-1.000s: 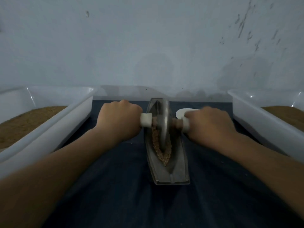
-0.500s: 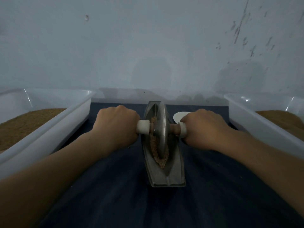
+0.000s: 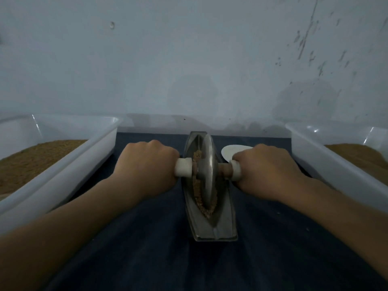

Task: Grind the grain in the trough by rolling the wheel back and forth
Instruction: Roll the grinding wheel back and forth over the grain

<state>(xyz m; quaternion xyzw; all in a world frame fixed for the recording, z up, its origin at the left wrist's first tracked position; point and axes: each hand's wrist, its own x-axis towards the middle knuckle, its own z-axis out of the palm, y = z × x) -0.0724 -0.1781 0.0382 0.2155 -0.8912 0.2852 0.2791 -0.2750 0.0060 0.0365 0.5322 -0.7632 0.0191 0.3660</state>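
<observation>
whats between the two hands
In the head view, the wheel stands between the left hand and right hand, on the axle both grip, its rim in the trough among grain.

Background. A pale grey-blue plastered wall (image 3: 189, 59) fills the upper half of the frame, dimly and evenly lit. Dark scuff marks (image 3: 304, 43) run down its upper right, and a small chip (image 3: 112, 25) sits at upper left. A lighter band (image 3: 157, 124) lines the wall's base. Below it, the worktop (image 3: 147, 259) is covered in dark blue cloth (a few white specks at lower right).
</observation>
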